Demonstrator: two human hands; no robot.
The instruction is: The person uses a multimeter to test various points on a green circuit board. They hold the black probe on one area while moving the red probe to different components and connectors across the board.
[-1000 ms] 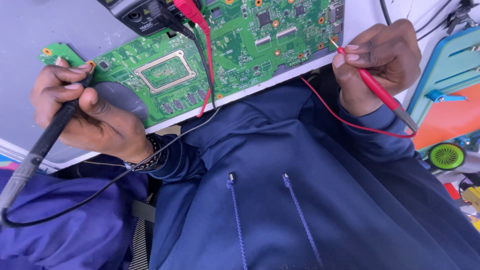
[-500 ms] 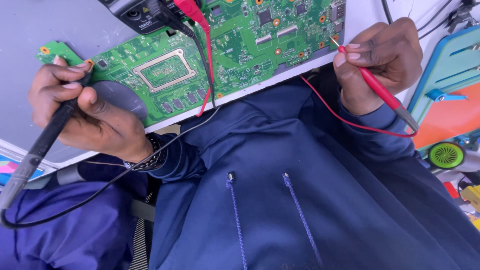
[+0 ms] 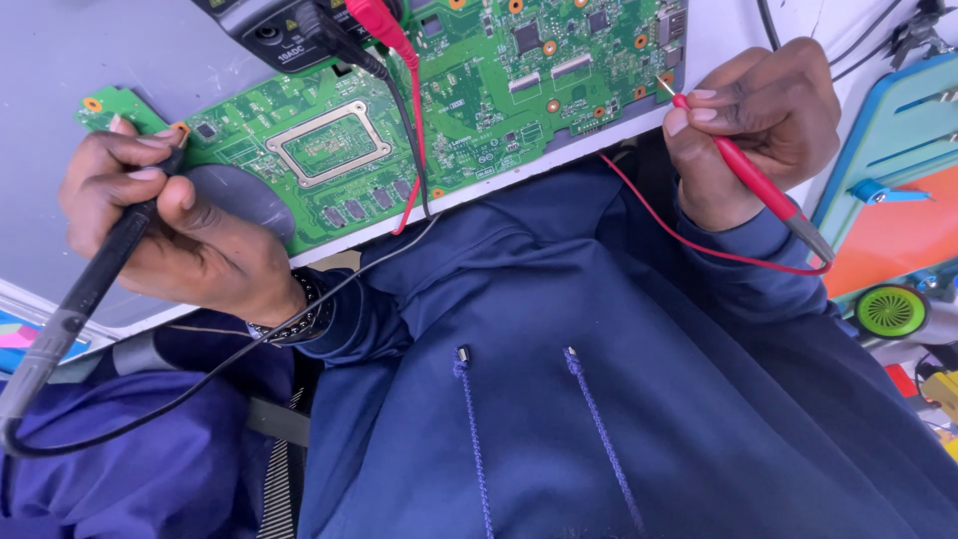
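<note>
both probes stay put: left hand grips black probe, right hand pinches red probe on the circuit board near the tabletop edge.

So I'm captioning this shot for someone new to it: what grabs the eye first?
The big green circuit board lying across the top on a grey table. The left hand holds a black probe at the board's left corner, and the right hand holds a red probe at its right edge.
</note>
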